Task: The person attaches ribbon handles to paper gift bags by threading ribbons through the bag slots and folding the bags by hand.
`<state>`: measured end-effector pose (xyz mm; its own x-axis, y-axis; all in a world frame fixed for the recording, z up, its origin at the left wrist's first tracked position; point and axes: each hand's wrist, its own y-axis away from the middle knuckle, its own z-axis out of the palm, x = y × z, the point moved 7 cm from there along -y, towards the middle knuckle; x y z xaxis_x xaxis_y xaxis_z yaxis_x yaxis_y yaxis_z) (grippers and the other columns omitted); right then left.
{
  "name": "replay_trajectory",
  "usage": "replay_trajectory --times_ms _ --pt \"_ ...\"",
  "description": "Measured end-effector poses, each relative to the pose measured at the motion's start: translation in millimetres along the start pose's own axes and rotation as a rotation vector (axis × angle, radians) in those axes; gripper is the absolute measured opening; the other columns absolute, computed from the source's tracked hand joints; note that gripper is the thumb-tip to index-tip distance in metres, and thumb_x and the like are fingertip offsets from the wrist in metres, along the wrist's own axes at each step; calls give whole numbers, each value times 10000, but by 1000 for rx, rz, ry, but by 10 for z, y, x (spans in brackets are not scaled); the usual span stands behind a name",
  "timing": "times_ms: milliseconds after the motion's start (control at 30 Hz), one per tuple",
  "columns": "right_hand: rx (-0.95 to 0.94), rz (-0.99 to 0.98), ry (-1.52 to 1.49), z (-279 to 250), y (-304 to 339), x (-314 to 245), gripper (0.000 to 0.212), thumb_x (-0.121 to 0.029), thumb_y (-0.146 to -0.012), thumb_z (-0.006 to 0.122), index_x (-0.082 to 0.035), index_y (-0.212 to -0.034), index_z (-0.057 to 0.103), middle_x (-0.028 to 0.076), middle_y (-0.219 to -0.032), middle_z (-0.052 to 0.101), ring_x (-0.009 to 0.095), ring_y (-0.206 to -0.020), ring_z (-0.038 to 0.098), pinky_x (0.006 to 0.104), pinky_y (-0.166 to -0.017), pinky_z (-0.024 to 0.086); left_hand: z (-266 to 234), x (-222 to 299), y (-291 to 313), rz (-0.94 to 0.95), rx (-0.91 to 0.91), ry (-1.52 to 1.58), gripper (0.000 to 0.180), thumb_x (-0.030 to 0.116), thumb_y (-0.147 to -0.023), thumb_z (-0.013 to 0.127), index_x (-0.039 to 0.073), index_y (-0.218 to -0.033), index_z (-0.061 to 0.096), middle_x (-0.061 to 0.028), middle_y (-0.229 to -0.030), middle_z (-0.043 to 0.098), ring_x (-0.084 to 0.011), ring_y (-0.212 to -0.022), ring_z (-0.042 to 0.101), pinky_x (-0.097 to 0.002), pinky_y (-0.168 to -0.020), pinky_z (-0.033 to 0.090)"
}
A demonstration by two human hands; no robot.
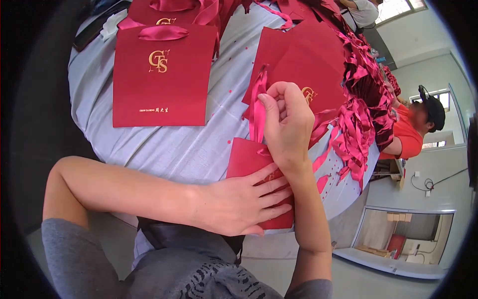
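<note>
My left hand (pixel 239 204) lies flat with spread fingers across a small red paper gift bag (pixel 245 154), pressing it against the table near the front edge. Above it, my right hand (pixel 290 117) is closed in a pinch on a glossy pink ribbon (pixel 257 117), which runs upright from the top of that bag. My right forearm crosses the bag's right side and hides part of it.
A finished-looking red gift bag (pixel 160 94) with a ribbon handle lies at the left on the white tablecloth (pixel 219 114). Flat red bags (pixel 311 60) overlap beyond my right hand. Loose ribbons (pixel 354 134) heap at the right edge. A person in an orange top (pixel 408 134) is at the far right.
</note>
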<state>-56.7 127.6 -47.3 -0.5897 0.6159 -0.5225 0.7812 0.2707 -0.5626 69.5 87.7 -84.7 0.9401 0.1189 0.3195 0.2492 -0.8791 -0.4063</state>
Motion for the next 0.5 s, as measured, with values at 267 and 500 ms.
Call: replay_trajectory --times_ms 267,500 --pt "25 -169 167 38 -3 -79 125 -2 -815 674 9 -853 556 63 -740 559 115 -561 520 264 -520 434 4 18 3 2 7 7 596 454 -932 440 29 -1351 433 -190 -1360 454 -335 -1312 376 -550 -1130 160" --pt "72 92 33 -282 -34 55 145 -33 -827 698 16 -917 596 14 -741 586 50 -610 508 206 -534 419 8 15 -13 -9 5 20 588 453 -941 423 45 -1364 427 -202 -1415 400 -338 -1351 333 -549 -1132 162"
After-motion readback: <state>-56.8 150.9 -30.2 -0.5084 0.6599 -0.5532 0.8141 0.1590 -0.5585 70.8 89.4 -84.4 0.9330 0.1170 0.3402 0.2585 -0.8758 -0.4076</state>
